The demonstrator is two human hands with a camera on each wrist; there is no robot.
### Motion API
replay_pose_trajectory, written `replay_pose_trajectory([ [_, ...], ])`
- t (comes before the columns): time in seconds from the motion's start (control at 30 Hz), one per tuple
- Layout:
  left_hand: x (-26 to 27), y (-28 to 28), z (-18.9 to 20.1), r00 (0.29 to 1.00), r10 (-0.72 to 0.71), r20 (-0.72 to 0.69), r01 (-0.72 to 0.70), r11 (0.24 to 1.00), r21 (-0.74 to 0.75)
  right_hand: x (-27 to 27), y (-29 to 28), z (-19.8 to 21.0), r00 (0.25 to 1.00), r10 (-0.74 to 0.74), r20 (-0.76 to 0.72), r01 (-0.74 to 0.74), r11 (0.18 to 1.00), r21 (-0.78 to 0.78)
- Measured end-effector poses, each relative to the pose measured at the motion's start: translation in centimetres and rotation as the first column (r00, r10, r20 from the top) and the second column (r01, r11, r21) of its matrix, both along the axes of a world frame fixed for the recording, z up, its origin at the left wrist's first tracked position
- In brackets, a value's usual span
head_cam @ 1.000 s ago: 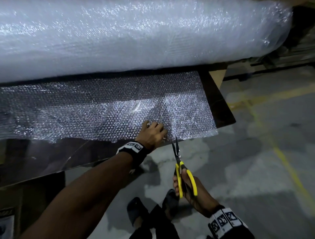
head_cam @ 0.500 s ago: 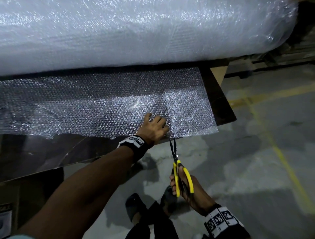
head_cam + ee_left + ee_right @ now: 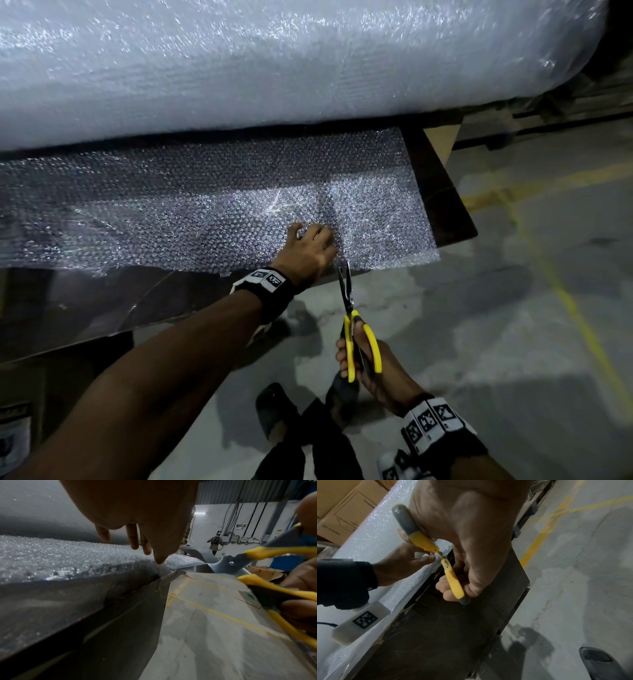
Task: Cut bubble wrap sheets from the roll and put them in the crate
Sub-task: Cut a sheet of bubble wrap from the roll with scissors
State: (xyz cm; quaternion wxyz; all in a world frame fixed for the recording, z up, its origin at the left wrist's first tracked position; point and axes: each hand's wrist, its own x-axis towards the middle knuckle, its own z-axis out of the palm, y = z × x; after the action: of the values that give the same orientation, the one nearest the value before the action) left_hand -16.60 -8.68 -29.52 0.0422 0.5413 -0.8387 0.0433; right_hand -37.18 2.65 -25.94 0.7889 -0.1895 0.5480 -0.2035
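left hand (image 3: 310, 250) fingers gather sheet (image 3: 212, 202) edge | right hand (image 3: 371, 370) grips scissors (image 3: 356, 329), blades at edge

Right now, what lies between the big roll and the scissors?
In the head view, the unrolled bubble wrap sheet spans from roll to scissors.
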Motion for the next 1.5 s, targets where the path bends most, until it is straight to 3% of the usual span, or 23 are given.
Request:
replay_pose_trajectory([
  [0.3, -0.3, -0.2, 0.6, 0.997, 0.058, 0.054, -0.065, 0.989, 0.134, 0.2, 0.3, -1.1, 0.996, 0.084, 0.011, -0.083, 0.994, -0.064],
  [0.47, -0.5, -0.2, 1.0, 0.995, 0.066, 0.075, -0.078, 0.983, 0.164, 0.5, -0.1, -1.4, 0.999, 0.005, 0.033, -0.003, 0.997, -0.072],
  [0.6, -0.6, -0.1, 0.9, 0.994, 0.064, 0.087, -0.080, 0.979, 0.186, 0.4, -1.0, -1.5, 0.999, -0.025, -0.028, 0.023, 0.996, -0.085],
  [0.73, -0.6, 0.1, 0.6, 0.996, 0.063, 0.066, -0.076, 0.977, 0.201, -0.1, -1.5, -1.4, 0.996, 0.034, -0.085, -0.043, 0.993, -0.110],
  [1.03, -0.4, 2.4, -0.7, 0.997, 0.063, -0.051, -0.056, 0.992, 0.115, -0.6, -2.4, -1.4, 0.987, 0.058, -0.151, -0.079, 0.987, -0.138],
  [1.5, -0.5, 4.4, -1.1, 0.996, 0.080, -0.036, -0.077, 0.993, 0.093, 0.4, -3.2, -1.4, 0.952, 0.086, -0.292, -0.127, 0.984, -0.125],
])
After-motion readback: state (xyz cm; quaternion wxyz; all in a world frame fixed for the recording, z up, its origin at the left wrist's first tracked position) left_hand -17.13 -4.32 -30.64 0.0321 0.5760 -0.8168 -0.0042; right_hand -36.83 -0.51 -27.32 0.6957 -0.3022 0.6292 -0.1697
